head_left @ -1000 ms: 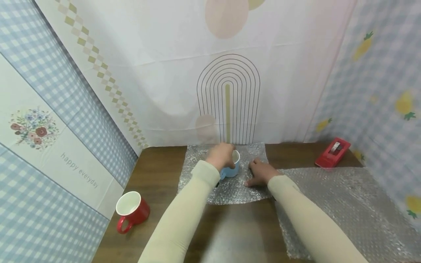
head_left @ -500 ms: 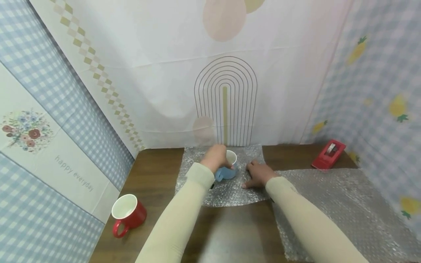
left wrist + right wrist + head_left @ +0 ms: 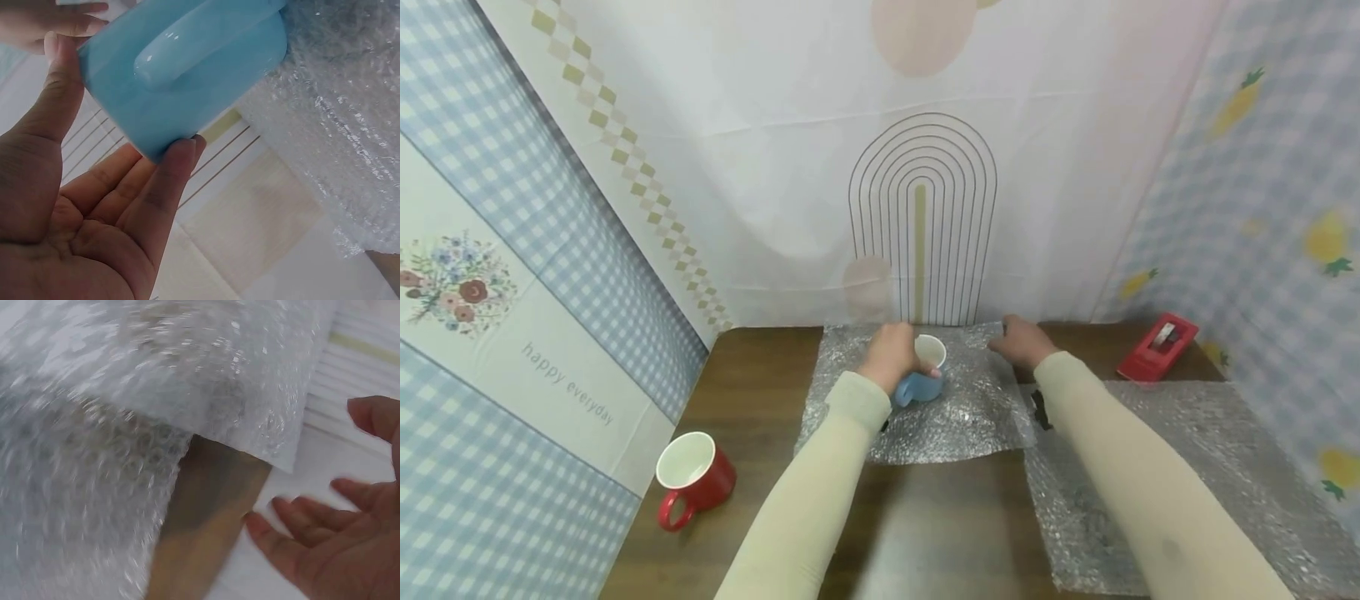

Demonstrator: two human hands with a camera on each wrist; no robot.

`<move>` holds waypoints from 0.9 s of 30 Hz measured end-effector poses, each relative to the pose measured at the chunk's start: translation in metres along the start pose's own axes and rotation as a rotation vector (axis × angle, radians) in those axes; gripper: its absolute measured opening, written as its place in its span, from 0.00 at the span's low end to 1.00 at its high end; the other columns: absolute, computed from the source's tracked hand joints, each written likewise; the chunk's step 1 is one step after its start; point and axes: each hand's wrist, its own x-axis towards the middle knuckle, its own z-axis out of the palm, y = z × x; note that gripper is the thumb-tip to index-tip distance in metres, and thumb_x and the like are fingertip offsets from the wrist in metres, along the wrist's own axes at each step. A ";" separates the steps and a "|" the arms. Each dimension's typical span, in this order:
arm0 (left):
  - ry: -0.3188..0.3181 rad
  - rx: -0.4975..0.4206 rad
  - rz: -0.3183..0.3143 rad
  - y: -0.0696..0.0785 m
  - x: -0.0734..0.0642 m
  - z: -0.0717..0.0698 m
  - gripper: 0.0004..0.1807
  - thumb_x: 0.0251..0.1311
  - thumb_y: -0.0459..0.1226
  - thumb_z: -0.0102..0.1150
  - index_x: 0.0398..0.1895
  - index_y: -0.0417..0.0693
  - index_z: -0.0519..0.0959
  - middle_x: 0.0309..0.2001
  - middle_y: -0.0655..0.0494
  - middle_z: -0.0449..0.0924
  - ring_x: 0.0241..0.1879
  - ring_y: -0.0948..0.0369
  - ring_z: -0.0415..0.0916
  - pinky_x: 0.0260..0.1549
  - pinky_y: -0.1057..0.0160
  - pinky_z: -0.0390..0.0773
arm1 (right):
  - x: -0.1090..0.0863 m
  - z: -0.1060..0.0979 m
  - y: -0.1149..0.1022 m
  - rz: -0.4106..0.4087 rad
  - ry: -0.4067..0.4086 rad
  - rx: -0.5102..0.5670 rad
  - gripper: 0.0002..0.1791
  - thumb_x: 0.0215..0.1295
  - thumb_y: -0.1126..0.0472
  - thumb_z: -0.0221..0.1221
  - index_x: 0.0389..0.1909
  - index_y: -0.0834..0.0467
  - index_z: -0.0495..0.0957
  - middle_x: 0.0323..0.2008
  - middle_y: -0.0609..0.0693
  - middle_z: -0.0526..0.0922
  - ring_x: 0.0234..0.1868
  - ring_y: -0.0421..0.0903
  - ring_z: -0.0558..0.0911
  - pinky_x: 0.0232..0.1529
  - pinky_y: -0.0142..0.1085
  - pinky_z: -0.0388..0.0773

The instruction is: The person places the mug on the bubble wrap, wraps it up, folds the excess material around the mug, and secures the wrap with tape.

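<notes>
A light blue mug point(image 3: 925, 387), white inside, stands on a small sheet of bubble wrap point(image 3: 951, 433) near the back of the table. My left hand point(image 3: 891, 358) grips this mug by its rim, thumb on one side and fingers on the other. In the left wrist view the mug's handle point(image 3: 178, 53) shows clear of the fingers. At the sheet's far right corner is my right hand point(image 3: 1024, 343). The right wrist view shows that hand point(image 3: 340, 534) with its fingers spread beside the sheet's corner, apart from it, with nothing in its grasp.
A red mug point(image 3: 696, 473) stands at the left of the wooden table point(image 3: 767, 408). To the right lies a larger bubble wrap sheet point(image 3: 1180, 450), partly under my right arm. Behind it sits a red tape dispenser point(image 3: 1157, 348). A printed cloth point(image 3: 775, 200) hangs along the back.
My right hand has lifted off the bubble wrap's right part and moved away from me to its far right corner. The left hand keeps its hold on the blue mug.
</notes>
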 end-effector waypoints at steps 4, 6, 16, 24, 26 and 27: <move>-0.003 -0.062 -0.005 -0.001 -0.004 0.003 0.38 0.45 0.49 0.95 0.57 0.37 0.90 0.53 0.41 0.94 0.51 0.45 0.90 0.57 0.49 0.91 | 0.005 -0.003 0.006 0.131 -0.098 0.183 0.51 0.86 0.52 0.53 0.87 0.80 0.38 0.87 0.83 0.46 0.88 0.80 0.54 0.89 0.70 0.59; -0.006 -0.098 -0.009 -0.001 -0.006 0.004 0.43 0.45 0.48 0.95 0.65 0.39 0.88 0.59 0.40 0.93 0.57 0.44 0.90 0.61 0.47 0.90 | 0.008 0.000 0.008 0.161 -0.116 0.250 0.52 0.86 0.52 0.53 0.88 0.80 0.34 0.88 0.82 0.41 0.90 0.80 0.50 0.91 0.69 0.56; 0.038 -0.128 -0.010 -0.006 -0.004 0.011 0.50 0.44 0.48 0.97 0.68 0.37 0.80 0.57 0.37 0.91 0.57 0.41 0.89 0.62 0.44 0.91 | 0.057 0.006 0.042 0.045 0.225 0.130 0.33 0.72 0.58 0.63 0.70 0.76 0.77 0.68 0.75 0.83 0.65 0.70 0.84 0.65 0.60 0.88; 0.066 -0.163 -0.036 -0.014 -0.002 0.011 0.56 0.47 0.49 0.96 0.76 0.37 0.75 0.63 0.35 0.89 0.61 0.38 0.88 0.65 0.42 0.89 | -0.006 -0.024 -0.045 -0.189 0.226 0.059 0.19 0.81 0.62 0.62 0.63 0.71 0.86 0.64 0.71 0.88 0.66 0.70 0.86 0.69 0.62 0.86; 0.052 -0.175 -0.046 -0.016 -0.005 0.015 0.58 0.47 0.50 0.95 0.78 0.37 0.74 0.65 0.35 0.88 0.63 0.37 0.87 0.67 0.41 0.88 | -0.016 -0.018 -0.057 -0.234 0.234 0.023 0.18 0.80 0.63 0.63 0.61 0.70 0.87 0.61 0.69 0.90 0.64 0.68 0.88 0.68 0.61 0.88; 0.051 -0.177 -0.050 -0.018 -0.005 0.017 0.59 0.47 0.50 0.95 0.79 0.37 0.73 0.66 0.35 0.88 0.64 0.37 0.87 0.67 0.41 0.88 | -0.020 -0.014 -0.062 -0.256 0.239 0.011 0.17 0.79 0.64 0.63 0.60 0.70 0.88 0.60 0.68 0.92 0.63 0.67 0.89 0.67 0.59 0.89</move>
